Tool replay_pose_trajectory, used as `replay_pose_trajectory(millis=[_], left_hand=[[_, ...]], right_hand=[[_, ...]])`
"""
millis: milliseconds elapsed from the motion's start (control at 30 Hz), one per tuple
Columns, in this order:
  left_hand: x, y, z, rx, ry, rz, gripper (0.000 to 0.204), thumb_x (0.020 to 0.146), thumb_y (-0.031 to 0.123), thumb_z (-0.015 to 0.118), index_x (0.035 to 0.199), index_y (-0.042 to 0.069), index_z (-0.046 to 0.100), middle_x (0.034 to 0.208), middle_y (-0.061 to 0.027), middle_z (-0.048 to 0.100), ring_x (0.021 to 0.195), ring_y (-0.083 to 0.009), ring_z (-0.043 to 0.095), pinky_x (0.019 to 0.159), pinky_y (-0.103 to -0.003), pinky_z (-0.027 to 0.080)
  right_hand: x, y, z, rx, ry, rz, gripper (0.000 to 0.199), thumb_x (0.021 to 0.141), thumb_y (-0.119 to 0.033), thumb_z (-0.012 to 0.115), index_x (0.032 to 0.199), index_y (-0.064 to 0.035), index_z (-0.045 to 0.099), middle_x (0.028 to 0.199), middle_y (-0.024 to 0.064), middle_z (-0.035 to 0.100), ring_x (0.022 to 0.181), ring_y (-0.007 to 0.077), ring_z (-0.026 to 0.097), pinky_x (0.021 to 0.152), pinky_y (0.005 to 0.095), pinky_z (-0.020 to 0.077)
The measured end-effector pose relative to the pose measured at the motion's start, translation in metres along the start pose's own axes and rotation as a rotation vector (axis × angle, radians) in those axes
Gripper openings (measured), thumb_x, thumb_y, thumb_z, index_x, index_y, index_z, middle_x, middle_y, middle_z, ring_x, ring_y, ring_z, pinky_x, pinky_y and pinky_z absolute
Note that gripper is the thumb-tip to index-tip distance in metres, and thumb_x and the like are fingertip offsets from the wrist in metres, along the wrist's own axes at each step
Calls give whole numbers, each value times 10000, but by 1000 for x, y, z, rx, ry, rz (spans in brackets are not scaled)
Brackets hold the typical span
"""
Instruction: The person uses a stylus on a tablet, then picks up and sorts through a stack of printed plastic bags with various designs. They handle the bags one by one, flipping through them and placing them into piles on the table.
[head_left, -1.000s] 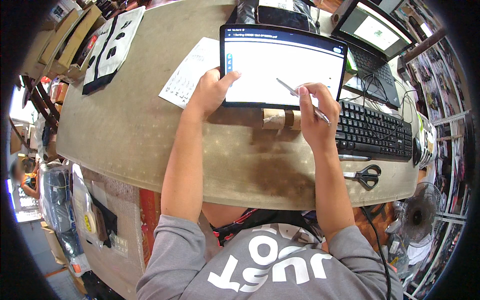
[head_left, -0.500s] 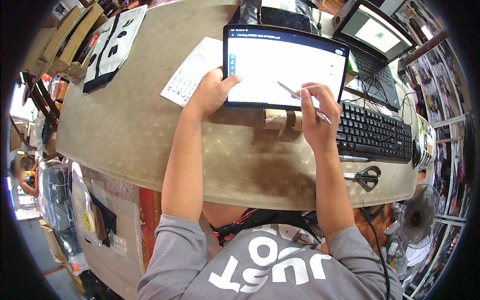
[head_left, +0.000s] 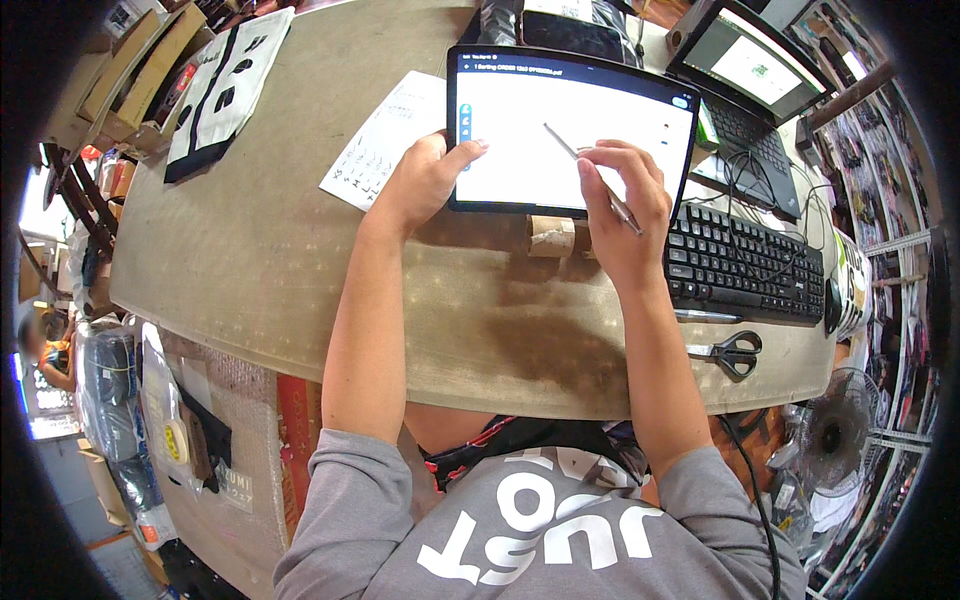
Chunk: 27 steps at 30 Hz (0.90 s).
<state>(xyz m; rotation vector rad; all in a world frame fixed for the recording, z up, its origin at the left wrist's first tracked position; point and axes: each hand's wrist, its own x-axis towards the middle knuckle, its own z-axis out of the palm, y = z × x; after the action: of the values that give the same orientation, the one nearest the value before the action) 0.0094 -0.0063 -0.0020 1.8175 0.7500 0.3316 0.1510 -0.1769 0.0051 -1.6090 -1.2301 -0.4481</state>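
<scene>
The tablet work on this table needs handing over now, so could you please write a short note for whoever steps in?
Left hand: steadies the tablet at its left edge, thumb on the frame.
Right hand: grip shut on the stylus, tip over the white screen.
Tablet leans on a cardboard roll; printed sheet lies to its left, keyboard and scissors to its right.
Done: page open, no marks visible.
Left: cannot tell.

Left hand [head_left: 425,185] steadying tablet [head_left: 570,135], right hand [head_left: 620,205] gripping stylus [head_left: 590,178]
</scene>
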Motion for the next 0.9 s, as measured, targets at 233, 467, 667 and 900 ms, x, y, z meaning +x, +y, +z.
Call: replay_pose_trajectory(millis=[233, 467, 667, 900], left_hand=[[3, -8, 2, -33, 55, 74, 496, 826, 454, 558, 881, -35, 626, 741, -109, 604, 686, -165, 542, 657, -297, 441], [3, -8, 3, -2, 64, 84, 513, 828, 463, 564, 877, -44, 623, 729, -113, 601, 671, -166, 537, 644, -296, 443], [2, -5, 3, -16, 52, 79, 503, 826, 444, 572, 877, -55, 618, 736, -115, 603, 682, -169, 536, 659, -293, 442], [-1, -1, 0, -29, -2, 54, 505, 822, 434, 556, 999, -38, 581, 861, -115, 607, 793, -172, 556, 731, -281, 440]], right_hand=[[2, -2, 1, -2, 9, 16, 38, 792, -99, 653, 819, -78, 638, 824, 77, 657, 918, 239, 614, 831, 367, 399], [0, -4, -2, -2, -11, -1, 27, 800, -93, 636, 805, -68, 628, 843, 101, 659, 923, 246, 616, 823, 375, 403], [-2, 0, -4, -5, 14, 14, 25, 800, -90, 629, 805, -65, 626, 848, 109, 659, 912, 247, 617, 818, 373, 406], [-6, -4, -7, 23, -79, 18, 28, 796, -88, 628, 802, -61, 623, 852, 105, 660, 896, 246, 618, 816, 369, 406]])
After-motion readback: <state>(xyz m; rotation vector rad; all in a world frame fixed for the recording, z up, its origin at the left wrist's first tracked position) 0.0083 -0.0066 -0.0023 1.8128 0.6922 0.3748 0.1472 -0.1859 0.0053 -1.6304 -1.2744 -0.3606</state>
